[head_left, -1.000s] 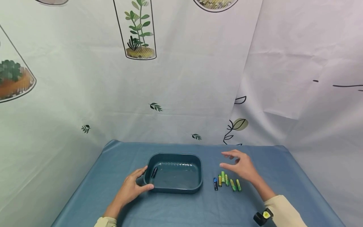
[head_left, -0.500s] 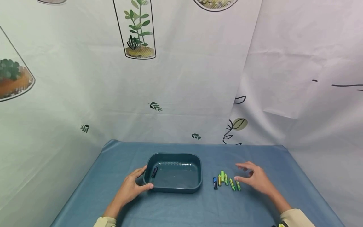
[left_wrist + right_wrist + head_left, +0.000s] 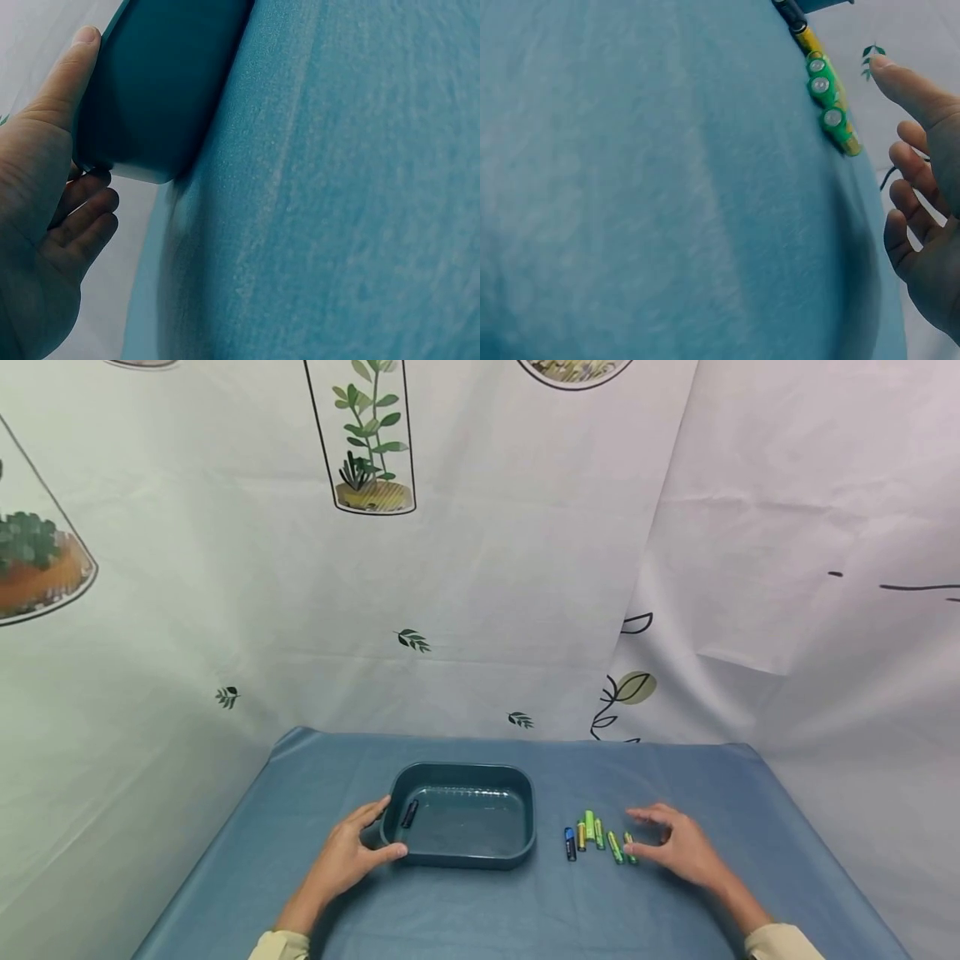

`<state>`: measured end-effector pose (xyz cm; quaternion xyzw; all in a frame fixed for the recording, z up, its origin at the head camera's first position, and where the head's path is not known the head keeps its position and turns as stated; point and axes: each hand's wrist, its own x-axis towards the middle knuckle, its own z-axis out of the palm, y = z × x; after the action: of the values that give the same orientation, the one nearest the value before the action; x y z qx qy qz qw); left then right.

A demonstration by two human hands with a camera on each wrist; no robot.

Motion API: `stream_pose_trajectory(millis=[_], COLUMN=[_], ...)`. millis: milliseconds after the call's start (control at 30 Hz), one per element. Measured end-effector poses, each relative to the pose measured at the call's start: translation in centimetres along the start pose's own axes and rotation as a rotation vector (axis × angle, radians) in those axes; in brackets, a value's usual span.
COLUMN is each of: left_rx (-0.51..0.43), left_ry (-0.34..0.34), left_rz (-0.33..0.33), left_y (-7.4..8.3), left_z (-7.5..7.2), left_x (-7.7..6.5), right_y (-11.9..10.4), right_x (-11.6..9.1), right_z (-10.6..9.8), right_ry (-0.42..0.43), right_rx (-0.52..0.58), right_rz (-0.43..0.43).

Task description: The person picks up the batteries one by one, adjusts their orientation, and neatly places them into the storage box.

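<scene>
At the left end of a dark teal rectangular dish (image 3: 472, 862), my left hand (image 3: 351, 852) holds the rim between thumb and fingers. A dark battery (image 3: 409, 813) lies inside, near the dish's left wall. My right hand (image 3: 678, 845) hovers beside the right end of a loose row of batteries, its thumb apart from its fingers and nothing between them. In the head view its thumb overlaps the rightmost green battery (image 3: 629, 840). The row also has a black-and-blue battery (image 3: 570, 844), a yellow one (image 3: 581, 836) and several green ones, such as a green battery (image 3: 615, 847).
A blue cloth (image 3: 495, 914) covers the table. Behind it hangs a pale fabric backdrop (image 3: 487, 577) with printed plants, and the cloth's far edge meets it. The batteries lie to the right of the dish.
My right hand has moved right and toward me, from above the row to its right end. The left hand stays at the dish. The batteries look unmoved.
</scene>
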<state>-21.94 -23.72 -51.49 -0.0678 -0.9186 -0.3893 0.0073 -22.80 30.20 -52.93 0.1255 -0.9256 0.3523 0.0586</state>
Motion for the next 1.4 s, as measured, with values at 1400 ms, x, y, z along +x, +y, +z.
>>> stream_pose_trajectory(millis=[1400], left_rx=[0.004], left_ry=[0.014], left_rz=[0.011], left_y=[0.0], left_z=[0.0], left_x=[-0.1], right_y=[1.4], right_x=[-0.5], right_z=[0.0], right_ry=[-0.146], right_rx=[-0.068], right_rz=[0.006])
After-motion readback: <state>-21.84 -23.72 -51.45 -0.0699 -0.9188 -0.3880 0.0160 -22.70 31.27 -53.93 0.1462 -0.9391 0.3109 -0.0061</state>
